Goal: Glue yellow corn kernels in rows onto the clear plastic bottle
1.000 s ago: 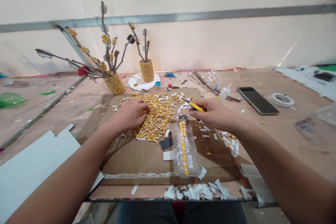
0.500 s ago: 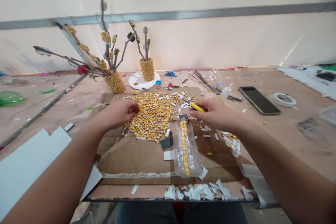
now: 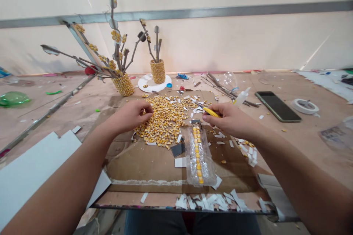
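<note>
A heap of yellow corn kernels (image 3: 165, 117) lies on a sheet of cardboard (image 3: 143, 165). My left hand (image 3: 132, 115) rests at the heap's left edge, fingers curled in a pinch; what they hold is too small to make out. My right hand (image 3: 230, 119) is closed on a yellow-handled tool (image 3: 211, 111) just right of the heap. Below it lies a clear plastic strip (image 3: 199, 154) with a single row of kernels stuck along its middle.
Two kernel-covered pots with grey branches (image 3: 124, 84) (image 3: 158, 71) stand behind the heap, one on a white disc. A phone (image 3: 277, 105), a tape roll (image 3: 305, 106), a glue bottle (image 3: 241, 97) and sticks lie to the right. White paper scraps (image 3: 209, 201) litter the near edge; a white board (image 3: 35, 172) lies left.
My left hand drew back from the middle of the heap to its left edge and closed into a pinch. My right hand kept still on the tool.
</note>
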A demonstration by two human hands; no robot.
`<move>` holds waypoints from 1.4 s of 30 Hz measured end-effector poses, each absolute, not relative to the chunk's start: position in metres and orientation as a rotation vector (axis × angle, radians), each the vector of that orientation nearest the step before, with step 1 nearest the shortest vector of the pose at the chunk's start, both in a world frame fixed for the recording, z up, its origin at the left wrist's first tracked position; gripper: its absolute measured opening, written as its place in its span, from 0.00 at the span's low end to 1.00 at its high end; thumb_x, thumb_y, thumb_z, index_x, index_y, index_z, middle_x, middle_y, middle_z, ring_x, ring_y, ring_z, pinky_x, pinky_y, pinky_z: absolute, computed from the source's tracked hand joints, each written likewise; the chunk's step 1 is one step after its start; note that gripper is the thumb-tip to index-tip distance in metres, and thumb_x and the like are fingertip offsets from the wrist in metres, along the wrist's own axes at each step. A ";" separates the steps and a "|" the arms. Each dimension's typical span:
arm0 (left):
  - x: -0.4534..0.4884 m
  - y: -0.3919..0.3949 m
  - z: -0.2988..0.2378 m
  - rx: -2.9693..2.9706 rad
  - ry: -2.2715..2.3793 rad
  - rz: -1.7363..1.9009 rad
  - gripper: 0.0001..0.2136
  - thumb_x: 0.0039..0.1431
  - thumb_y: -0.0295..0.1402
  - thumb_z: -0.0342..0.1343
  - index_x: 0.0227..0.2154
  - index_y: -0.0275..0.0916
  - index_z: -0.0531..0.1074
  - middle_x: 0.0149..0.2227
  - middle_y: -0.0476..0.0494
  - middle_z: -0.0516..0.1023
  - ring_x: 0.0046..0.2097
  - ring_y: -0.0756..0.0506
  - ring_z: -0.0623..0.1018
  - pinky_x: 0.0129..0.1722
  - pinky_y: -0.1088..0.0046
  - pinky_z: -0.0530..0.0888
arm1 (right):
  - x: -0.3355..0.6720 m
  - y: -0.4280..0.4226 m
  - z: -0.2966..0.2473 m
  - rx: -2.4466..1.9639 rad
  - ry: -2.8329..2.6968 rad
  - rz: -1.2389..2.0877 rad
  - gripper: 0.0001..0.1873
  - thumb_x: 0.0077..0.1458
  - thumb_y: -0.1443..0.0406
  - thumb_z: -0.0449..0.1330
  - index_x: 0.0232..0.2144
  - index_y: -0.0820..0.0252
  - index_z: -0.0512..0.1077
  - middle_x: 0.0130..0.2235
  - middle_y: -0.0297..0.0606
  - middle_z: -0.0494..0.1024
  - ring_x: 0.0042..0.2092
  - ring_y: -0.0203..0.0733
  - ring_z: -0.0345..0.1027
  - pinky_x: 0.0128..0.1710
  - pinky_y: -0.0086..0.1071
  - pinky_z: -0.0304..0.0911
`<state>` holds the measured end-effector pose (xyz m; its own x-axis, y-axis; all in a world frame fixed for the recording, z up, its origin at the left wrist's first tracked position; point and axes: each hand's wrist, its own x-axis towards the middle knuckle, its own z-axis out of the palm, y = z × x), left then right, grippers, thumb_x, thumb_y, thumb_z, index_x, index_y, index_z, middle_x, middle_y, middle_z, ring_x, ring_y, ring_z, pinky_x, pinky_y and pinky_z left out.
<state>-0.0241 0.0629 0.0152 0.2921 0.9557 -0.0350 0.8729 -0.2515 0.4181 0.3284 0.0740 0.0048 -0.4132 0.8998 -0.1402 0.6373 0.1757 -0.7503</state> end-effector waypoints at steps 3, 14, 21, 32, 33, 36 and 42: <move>-0.011 0.057 0.014 1.964 1.535 0.665 0.13 0.60 0.44 0.61 0.33 0.38 0.79 0.28 0.48 0.76 0.30 0.47 0.71 0.32 0.71 0.66 | 0.328 0.072 0.007 -1.411 -2.089 1.044 0.19 0.61 0.49 0.63 0.28 0.56 0.71 0.25 0.28 0.61 0.27 0.37 0.54 0.28 0.35 0.49; 0.054 0.027 0.011 0.998 0.870 1.118 0.16 0.48 0.38 0.81 0.36 0.38 0.85 0.29 0.51 0.80 0.31 0.55 0.77 0.33 0.83 0.75 | 0.318 0.051 0.019 -1.093 -1.997 0.898 0.15 0.63 0.53 0.64 0.33 0.59 0.77 0.25 0.26 0.62 0.26 0.34 0.50 0.25 0.33 0.48; 0.060 0.017 0.013 0.931 0.785 1.049 0.14 0.50 0.34 0.81 0.34 0.35 0.83 0.31 0.45 0.86 0.29 0.52 0.85 0.28 0.85 0.79 | 0.316 0.041 0.021 -0.992 -2.071 0.838 0.15 0.66 0.55 0.65 0.31 0.58 0.73 0.24 0.25 0.62 0.25 0.32 0.52 0.25 0.31 0.49; 0.081 0.000 0.006 0.986 0.738 0.897 0.19 0.58 0.44 0.76 0.32 0.33 0.78 0.26 0.49 0.80 0.22 0.56 0.76 0.22 0.86 0.73 | 0.300 0.027 0.003 -0.642 -2.032 0.645 0.07 0.62 0.67 0.67 0.42 0.55 0.75 0.29 0.29 0.76 0.27 0.33 0.64 0.28 0.29 0.59; 0.082 -0.002 0.007 1.003 0.748 0.891 0.19 0.58 0.44 0.76 0.32 0.33 0.78 0.26 0.49 0.80 0.22 0.56 0.76 0.22 0.85 0.73 | 0.299 0.027 0.002 -0.592 -2.052 0.627 0.08 0.61 0.70 0.66 0.43 0.55 0.75 0.31 0.31 0.79 0.29 0.34 0.68 0.31 0.29 0.62; 0.083 -0.004 0.010 1.002 0.794 0.894 0.16 0.57 0.41 0.77 0.34 0.35 0.79 0.26 0.50 0.81 0.22 0.55 0.77 0.21 0.85 0.72 | 0.298 0.027 -0.002 -0.498 -2.087 0.562 0.12 0.58 0.73 0.65 0.44 0.56 0.76 0.33 0.34 0.81 0.31 0.36 0.71 0.33 0.30 0.64; 0.079 -0.004 0.014 1.032 0.830 0.932 0.13 0.60 0.39 0.74 0.33 0.34 0.80 0.29 0.47 0.83 0.22 0.55 0.78 0.19 0.85 0.70 | 0.301 0.027 0.003 -0.647 -2.038 0.516 0.05 0.65 0.64 0.66 0.39 0.56 0.73 0.28 0.29 0.75 0.26 0.33 0.64 0.28 0.28 0.57</move>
